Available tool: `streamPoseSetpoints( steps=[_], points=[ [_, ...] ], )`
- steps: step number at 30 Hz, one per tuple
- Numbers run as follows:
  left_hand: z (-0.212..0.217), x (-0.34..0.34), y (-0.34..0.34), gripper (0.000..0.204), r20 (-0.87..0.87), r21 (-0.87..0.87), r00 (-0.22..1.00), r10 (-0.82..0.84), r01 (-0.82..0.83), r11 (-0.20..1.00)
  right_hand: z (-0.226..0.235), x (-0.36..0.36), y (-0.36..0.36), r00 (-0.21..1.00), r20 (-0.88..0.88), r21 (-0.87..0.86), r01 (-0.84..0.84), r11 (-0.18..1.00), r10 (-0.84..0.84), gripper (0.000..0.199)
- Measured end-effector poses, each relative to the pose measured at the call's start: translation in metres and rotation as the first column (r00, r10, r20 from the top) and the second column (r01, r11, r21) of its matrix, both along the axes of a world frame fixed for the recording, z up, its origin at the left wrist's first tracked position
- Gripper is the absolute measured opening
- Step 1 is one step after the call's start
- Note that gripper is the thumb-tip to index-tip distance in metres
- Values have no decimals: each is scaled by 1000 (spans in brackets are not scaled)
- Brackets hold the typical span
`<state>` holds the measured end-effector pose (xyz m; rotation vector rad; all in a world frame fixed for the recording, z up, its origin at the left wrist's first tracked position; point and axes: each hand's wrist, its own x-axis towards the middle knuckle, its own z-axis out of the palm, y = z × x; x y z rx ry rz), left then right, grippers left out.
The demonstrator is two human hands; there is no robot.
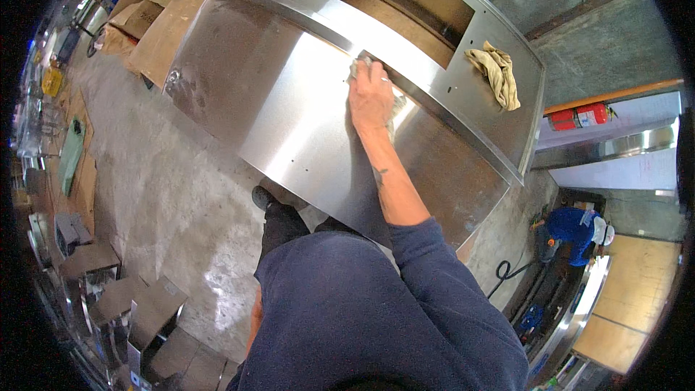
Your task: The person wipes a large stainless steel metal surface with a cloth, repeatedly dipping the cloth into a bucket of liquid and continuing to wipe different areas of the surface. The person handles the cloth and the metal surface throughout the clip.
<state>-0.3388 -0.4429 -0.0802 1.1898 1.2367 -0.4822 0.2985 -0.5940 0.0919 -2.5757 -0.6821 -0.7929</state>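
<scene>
My right hand [371, 98] reaches forward and presses a greyish rag [397, 107] onto a large sheet-metal housing [289, 112]. Its fingers are curled over the rag, close to the raised lip that crosses the metal. The sloping front panel is shiny in the middle and duller brown toward both ends. Beyond the lip, the upper face has a rectangular opening [405, 11]. A crumpled yellowish cloth [496, 76] lies to the right of that opening. Of my left hand [255, 318], only a sliver of skin shows beside my body; its fingers are hidden.
Cardboard boxes [141, 18] stand at the far left. Bent metal parts [156, 311] crowd the lower left floor. A red fire extinguisher [579, 116] is on the right. A co-worker in blue [572, 228] bends down near a black hose [507, 275].
</scene>
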Motion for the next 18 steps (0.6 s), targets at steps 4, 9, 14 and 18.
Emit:
streamPoseSetpoints(
  steps=[4, 9, 14, 18],
  points=[
    [-4, 11, 54, 39, 16, -3, 1000, -18, 18, 1000, 8, 5, 37, 1000, 11, -43, 0, 999, 0, 40],
    [-11, -13, 113, 39, 6, -25, 999, -46, 46, 999, 12, -16, -35, 985, 89, -165, 163, 973, -150, 32],
    [-29, -50, 166, 39, 0, -34, 997, -78, 78, 996, 12, -32, -17, 947, 12, -28, 322, 946, -321, 30],
    [-47, -36, 212, 39, 19, -32, 996, -90, 91, 995, 11, -16, 55, 962, 27, 1, 271, 963, -271, 35]
  ],
)
